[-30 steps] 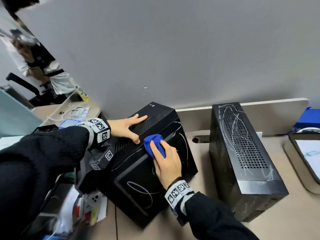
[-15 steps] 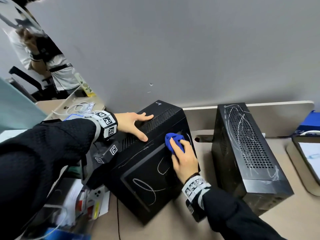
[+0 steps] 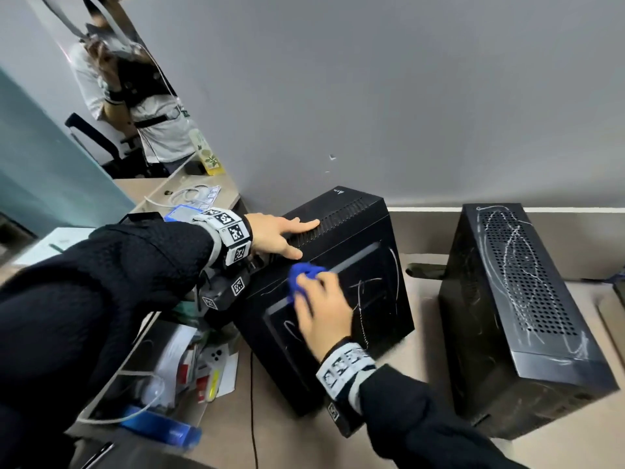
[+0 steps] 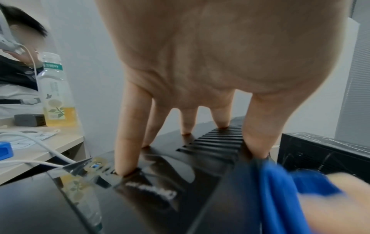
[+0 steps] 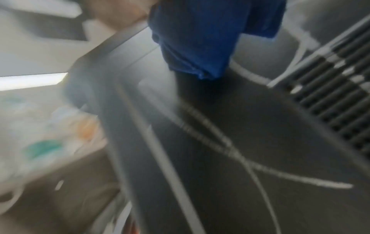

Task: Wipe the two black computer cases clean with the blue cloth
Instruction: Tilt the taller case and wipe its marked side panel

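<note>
Two black computer cases stand on the beige desk, both scribbled with white lines. The left case [image 3: 365, 286] is tilted toward me. My left hand [image 3: 280, 231] rests flat on its vented top [image 4: 216, 142], fingers straight and spread. My right hand [image 3: 318, 309] grips the bunched blue cloth [image 3: 301, 272] and presses it against the upper left of the case's side panel [image 5: 240, 142]. The blue cloth [image 5: 200, 36] and the hand are blurred by motion in both wrist views. The right case [image 3: 521, 316] stands untouched, its perforated side heavily marked.
A grey wall [image 3: 406, 96] runs right behind the cases. Left of the tilted case lie papers, cables and a blue object [image 3: 162, 428] at a lower level. Another person [image 3: 142, 106] stands at a far desk with a drink bottle [image 4: 56, 95].
My right hand with the cloth has swept left across the side panel, from its right part to its upper left. My left hand has stayed on the top.
</note>
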A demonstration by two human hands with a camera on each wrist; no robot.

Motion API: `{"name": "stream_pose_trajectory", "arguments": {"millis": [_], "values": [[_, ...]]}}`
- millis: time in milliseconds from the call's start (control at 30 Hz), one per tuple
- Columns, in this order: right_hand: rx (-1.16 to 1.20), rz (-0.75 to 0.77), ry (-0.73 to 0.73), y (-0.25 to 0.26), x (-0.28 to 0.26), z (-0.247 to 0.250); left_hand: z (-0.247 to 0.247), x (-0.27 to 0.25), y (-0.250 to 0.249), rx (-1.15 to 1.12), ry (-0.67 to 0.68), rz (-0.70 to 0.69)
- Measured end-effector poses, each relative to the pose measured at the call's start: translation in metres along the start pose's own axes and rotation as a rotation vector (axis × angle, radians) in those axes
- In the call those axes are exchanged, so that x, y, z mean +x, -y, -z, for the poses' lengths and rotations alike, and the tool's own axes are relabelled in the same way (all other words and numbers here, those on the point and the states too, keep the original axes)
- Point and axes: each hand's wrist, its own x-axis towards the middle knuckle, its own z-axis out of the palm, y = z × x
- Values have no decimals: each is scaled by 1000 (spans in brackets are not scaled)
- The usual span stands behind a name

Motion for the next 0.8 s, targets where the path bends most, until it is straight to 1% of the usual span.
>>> {"name": "stream_pose_trajectory", "arguments": {"millis": [67, 100, 133, 167, 200, 267, 300, 333, 367, 400, 467, 500, 533, 567, 633, 667, 700, 733, 800], "values": [[-56, 261, 147, 14, -15, -13, 1, 1, 3, -8, -4, -2], [-74, 329, 193, 12, -12, -11, 1, 0, 4, -12, -8, -8], [-83, 338, 207, 6, -5, -6, 1, 0, 5, -10, -15, -12], [-92, 303, 186, -3, 6, 2, 1, 0, 5, -4, -24, -16], [-97, 213, 139, -12, 17, 12, 0, 1, 6, 2, -25, -19], [-89, -41, -20, -29, 38, 22, -2, 1, 8, 3, -23, -18], [-76, -142, -90, -29, 41, 23, -2, 2, 9, 6, -24, -15], [-59, -184, -121, -21, 39, 18, -2, 2, 10, 8, -28, -15], [-44, -149, -103, -11, 32, 10, -2, 2, 10, 12, -32, -18], [-40, -43, -39, 2, 21, 1, -2, 2, 10, 17, -35, -26], [-106, 256, 142, 10, -3, -7, -3, 2, 9, 40, -40, -41], [-139, 351, 196, 4, 0, -2, -3, 2, 10, 54, -45, -40], [-161, 369, 209, -6, 11, 6, -4, 3, 10, 62, -51, -38], [-179, 318, 182, -16, 25, 15, -5, 3, 10, 65, -56, -32], [-177, 67, -11, -30, 48, 29, -5, 3, 10, 72, -62, -19], [-158, -51, -88, -30, 52, 29, -5, 5, 11, 76, -64, -15], [-138, -104, -111, -24, 48, 25, -5, 6, 12, 76, -64, -13], [-138, -72, -71, -12, 40, 17, -5, 7, 13, 74, -64, -10], [-157, 125, 158, 6, 11, 0, -5, 9, 13, 80, -70, 0]]}}
